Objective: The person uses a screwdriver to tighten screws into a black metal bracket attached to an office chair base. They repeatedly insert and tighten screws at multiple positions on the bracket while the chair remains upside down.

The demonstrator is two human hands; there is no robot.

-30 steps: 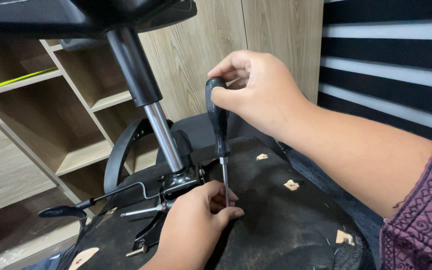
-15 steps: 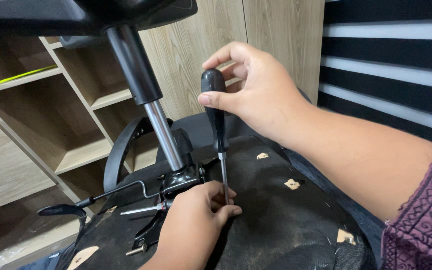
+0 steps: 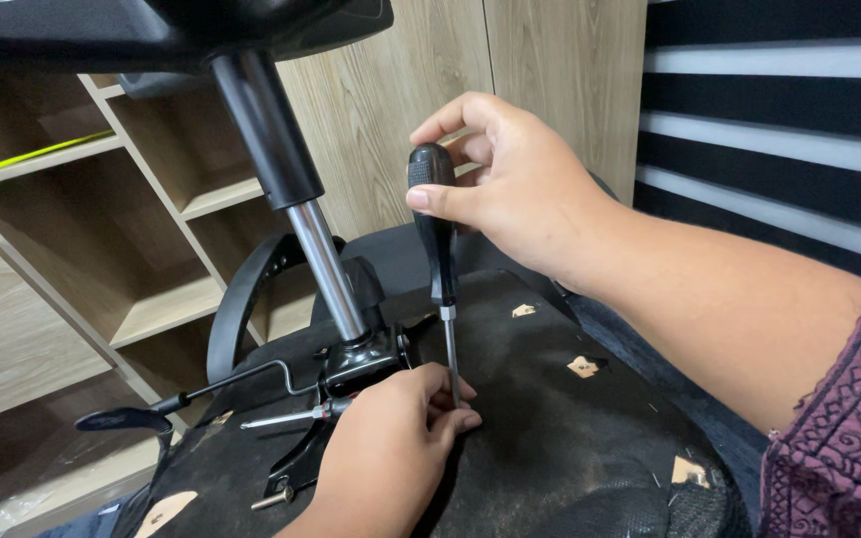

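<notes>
While one wooden shelf unit (image 3: 72, 249) with several open compartments fills the left of the frame and one wood-grain wall panel (image 3: 470, 90) rises at upper centre beside a black-and-grey striped wall (image 3: 779, 120) at the right, the largest thing in hand is one overturned office chair seat (image 3: 550, 438), its black fabric underside spreading across the lower middle and lower right. On that fabric three small pale tags show, one at centre (image 3: 523, 311), one to its lower right (image 3: 583, 367) and one near the lower right (image 3: 688, 470). One gas-lift column (image 3: 291, 189), black above and silver below, slants from the upper left down to one black metal mechanism plate (image 3: 361, 364) at the centre. One thin lever rod with a black paddle end (image 3: 124, 420) runs out to the lower left. One screwdriver (image 3: 435, 229) with a black handle stands nearly upright at the centre, its shaft tip meeting the seat underside just right of the plate. At upper centre the right hand (image 3: 520, 189) wraps the handle top, fingers curled narrowly around it with the thumb pressed across. At lower centre the left hand (image 3: 391, 448) rests on the seat, fingertips pinched close about the shaft's lower end.
</notes>
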